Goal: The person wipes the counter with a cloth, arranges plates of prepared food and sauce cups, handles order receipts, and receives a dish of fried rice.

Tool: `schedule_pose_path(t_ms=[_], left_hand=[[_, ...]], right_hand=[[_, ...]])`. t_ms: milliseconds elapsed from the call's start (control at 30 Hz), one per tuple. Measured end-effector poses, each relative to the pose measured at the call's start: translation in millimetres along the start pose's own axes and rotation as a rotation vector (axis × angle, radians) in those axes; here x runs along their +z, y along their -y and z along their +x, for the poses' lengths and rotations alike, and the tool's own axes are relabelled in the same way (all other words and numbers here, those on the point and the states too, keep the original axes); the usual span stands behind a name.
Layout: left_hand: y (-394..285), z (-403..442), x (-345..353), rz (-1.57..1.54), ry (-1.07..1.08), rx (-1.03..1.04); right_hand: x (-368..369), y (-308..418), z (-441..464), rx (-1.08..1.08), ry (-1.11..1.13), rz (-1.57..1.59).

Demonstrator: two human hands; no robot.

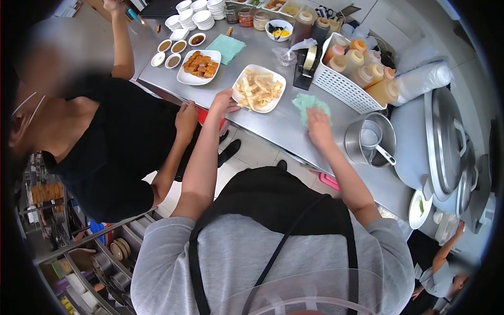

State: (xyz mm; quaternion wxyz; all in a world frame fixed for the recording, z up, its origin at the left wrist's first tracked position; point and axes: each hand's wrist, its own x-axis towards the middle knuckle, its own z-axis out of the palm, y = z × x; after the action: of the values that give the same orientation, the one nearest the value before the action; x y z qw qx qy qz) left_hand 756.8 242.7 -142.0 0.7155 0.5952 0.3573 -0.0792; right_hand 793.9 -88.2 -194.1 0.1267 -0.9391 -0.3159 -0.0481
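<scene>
My left hand point(224, 103) is at the left edge of a white square plate point(281, 80) heaped with pale fried strips point(260, 89), its fingers closed against the rim. On the right, my right hand point(318, 122) lies with fingers spread on a crumpled green cloth point(304, 105) on the steel counter point(283, 125). A second white plate point(184, 79) with browned, cut pieces point(199, 65) sits left of the first. Another green cloth point(230, 48) lies folded behind the plates.
Small sauce bowls point(179, 47) and stacked white dishes point(201, 19) stand at the back left. A tape dispenser point(306, 71), a white bottle basket point(341, 89) and a steel pot point(358, 142) line the right. A co-worker point(121, 136) in black stands close at my left.
</scene>
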Motion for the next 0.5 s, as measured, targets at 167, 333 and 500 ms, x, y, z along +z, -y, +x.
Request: schedule_pose_path(t_ms=[167, 333, 500], left_hand=[[-7.9, 8.6, 2.2, 0.034, 0.188, 0.018], [-11.8, 23.9, 22.6, -0.014, 0.198, 0.079], [-31.6, -9.5, 47.9, -0.054, 0.106, 0.095]], right_hand=[[11.5, 94.1, -9.3, -0.451, 0.174, 0.224], [58.8, 170.6, 61.1, -0.720, 0.075, 0.020], [56.3, 227.9, 110.3, -0.527, -0.043, 0.133]])
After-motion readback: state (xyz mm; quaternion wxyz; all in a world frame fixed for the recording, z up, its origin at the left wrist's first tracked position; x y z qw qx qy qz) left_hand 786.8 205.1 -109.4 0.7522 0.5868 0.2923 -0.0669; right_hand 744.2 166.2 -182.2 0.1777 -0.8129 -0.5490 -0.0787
